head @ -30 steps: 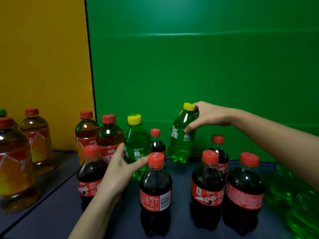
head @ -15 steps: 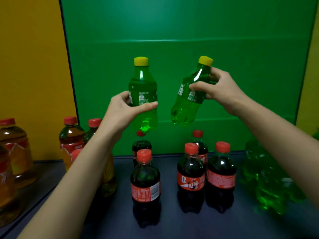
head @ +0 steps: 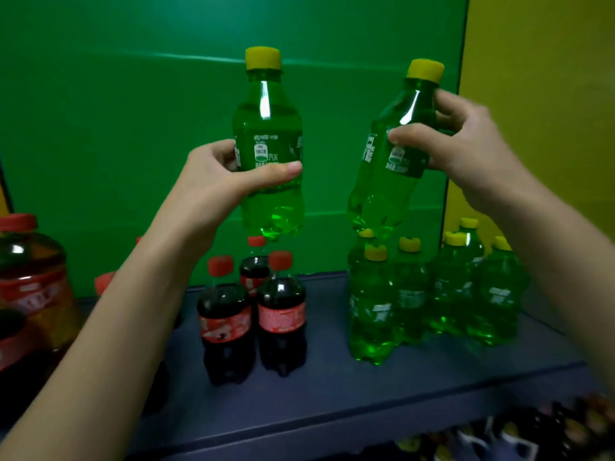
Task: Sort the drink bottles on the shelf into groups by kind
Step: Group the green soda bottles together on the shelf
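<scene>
A flat green panel fills the back of the view, crossed high up by a faint pale horizontal crease. On the right it meets a yellow panel along a dark upright seam. Below them runs a dark blue-grey shelf whose smooth top gives dull reflections in the dim light, its front edge slanting down toward the left; under that edge, at the lower right, lies a blurred row of small dark items, too unclear to tell.
</scene>
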`<state>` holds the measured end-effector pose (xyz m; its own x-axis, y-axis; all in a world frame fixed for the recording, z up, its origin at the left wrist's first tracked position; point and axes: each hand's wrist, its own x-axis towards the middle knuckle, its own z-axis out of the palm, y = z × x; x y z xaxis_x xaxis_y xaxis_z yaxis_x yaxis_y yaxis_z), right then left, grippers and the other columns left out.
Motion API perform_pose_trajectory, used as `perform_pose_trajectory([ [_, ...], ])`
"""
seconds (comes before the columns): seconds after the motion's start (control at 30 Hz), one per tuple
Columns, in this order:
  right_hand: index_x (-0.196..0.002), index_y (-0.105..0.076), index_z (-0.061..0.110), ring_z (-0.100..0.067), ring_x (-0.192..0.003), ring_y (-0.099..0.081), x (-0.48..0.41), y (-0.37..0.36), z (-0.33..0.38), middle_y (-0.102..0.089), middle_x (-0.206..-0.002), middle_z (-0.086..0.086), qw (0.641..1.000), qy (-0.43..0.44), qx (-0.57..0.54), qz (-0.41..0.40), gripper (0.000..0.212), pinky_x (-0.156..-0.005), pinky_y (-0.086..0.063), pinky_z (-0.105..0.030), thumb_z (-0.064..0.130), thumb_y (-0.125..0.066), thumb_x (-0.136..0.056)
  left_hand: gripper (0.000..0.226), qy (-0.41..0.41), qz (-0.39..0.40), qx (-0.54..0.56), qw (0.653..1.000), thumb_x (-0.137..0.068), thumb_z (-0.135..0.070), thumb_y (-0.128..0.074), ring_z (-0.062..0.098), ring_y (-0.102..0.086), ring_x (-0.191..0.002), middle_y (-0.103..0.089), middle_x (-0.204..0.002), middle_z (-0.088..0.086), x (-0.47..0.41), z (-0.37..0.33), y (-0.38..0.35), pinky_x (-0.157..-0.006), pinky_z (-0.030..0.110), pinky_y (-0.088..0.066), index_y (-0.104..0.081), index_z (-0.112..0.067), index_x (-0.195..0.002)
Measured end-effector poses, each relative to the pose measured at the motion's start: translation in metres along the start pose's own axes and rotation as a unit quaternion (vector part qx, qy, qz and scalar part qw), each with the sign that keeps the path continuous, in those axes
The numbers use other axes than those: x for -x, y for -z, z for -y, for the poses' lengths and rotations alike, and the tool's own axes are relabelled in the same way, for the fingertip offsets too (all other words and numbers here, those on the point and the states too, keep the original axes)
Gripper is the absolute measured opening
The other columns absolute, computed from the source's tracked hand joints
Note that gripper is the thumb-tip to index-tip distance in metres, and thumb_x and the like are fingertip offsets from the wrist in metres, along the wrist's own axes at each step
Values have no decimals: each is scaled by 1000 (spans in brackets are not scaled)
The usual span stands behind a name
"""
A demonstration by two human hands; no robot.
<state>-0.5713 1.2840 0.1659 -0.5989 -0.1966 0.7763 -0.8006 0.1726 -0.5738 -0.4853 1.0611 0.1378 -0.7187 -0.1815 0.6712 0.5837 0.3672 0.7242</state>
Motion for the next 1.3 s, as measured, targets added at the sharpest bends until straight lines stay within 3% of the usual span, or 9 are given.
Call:
perform_pose_trajectory([
  [0.23, -101, -58, 31, -7, -98, -58, 39, 62, -44, -63, -100, 14, 998, -13, 33, 52, 34, -95, -47, -32, 32, -75, -72, 45, 51, -29, 31, 998, -51, -30, -77, 8, -70, -81, -75, -85, -7, 36, 11, -84, -72, 20, -55, -69, -14, -92],
  [0.33, -108, -51, 28, 2, -84, -52, 61, 73, -64, -54, -91, 20, 996, -43, 50, 51, 48, -80, -40, -3, 33, -78, -68, 50, 70, -30, 32, 997, -50, -27, -80, 12, -70, -85, -75, -89, -3, 60, 28, -112, -74, 25, -56, -69, -11, -95],
  [0.37, -108, -46, 32, 2, -83, -50, 69, 74, -70, -52, -90, 18, 995, -53, 63, 51, 52, -74, -38, -3, 31, -79, -68, 51, 76, -27, 19, 997, -49, -28, -81, 12, -70, -87, -75, -90, -3, 68, 34, -119, -76, 25, -55, -68, -12, -96],
  [0.47, -116, -41, 35, -11, -98, -48, 93, 71, -92, -49, -98, 12, 988, -93, 101, 63, 69, -83, -40, -25, 39, -79, -59, 60, 102, -27, -25, 994, -49, -40, -89, 10, -68, -92, -74, -95, -7, 92, 52, -138, -83, 30, -54, -67, -18, -100],
  [0.57, -109, -37, 35, -14, -102, -48, 109, 65, -113, -46, -96, 16, 985, -123, 95, 78, 67, -88, -45, -34, 42, -79, -57, 61, 100, -47, -60, 992, -50, -48, -82, 8, -67, -94, -73, -98, -9, 108, 66, -153, -88, 39, -53, -65, -23, -103],
  [0.73, -105, -40, 33, -13, -96, -49, 124, 56, -134, -46, -93, 21, 984, -122, 106, 68, 62, -83, -46, -31, 41, -80, -59, 59, 80, -76, -106, 988, -51, -56, -77, -2, -64, -89, -70, -94, -14, 120, 82, -167, -83, 25, -52, -62, -28, -100],
  [0.9, -107, -40, 33, -12, -99, -49, 128, 46, -145, -50, -101, 12, 987, -124, 88, 49, 60, -88, -48, -37, 43, -77, -62, 65, 69, -114, -176, 975, -48, -67, -74, -3, -53, -90, -51, -94, -6, 118, 105, -176, -76, 10, -43, -59, -32, -101],
  [1.13, -140, -24, 36, -7, -117, -40, 155, 33, -152, -30, -123, 22, 991, -87, 76, 74, 81, -99, -45, -38, 51, -65, -72, 79, 108, -139, -253, 951, -52, -67, -70, 9, -55, -99, -58, -106, -8, 109, 121, -175, -81, 27, -47, -46, -22, -113],
  [1.3, -144, -16, 39, -1, -112, -36, 156, 28, -153, -29, -124, 20, 990, -93, 70, 73, 84, -97, -44, -34, 53, -60, -73, 73, 111, -123, -275, 947, -62, -55, -75, 13, -55, -104, -58, -112, -4, 106, 124, -175, -86, 32, -48, -45, -17, -118],
])
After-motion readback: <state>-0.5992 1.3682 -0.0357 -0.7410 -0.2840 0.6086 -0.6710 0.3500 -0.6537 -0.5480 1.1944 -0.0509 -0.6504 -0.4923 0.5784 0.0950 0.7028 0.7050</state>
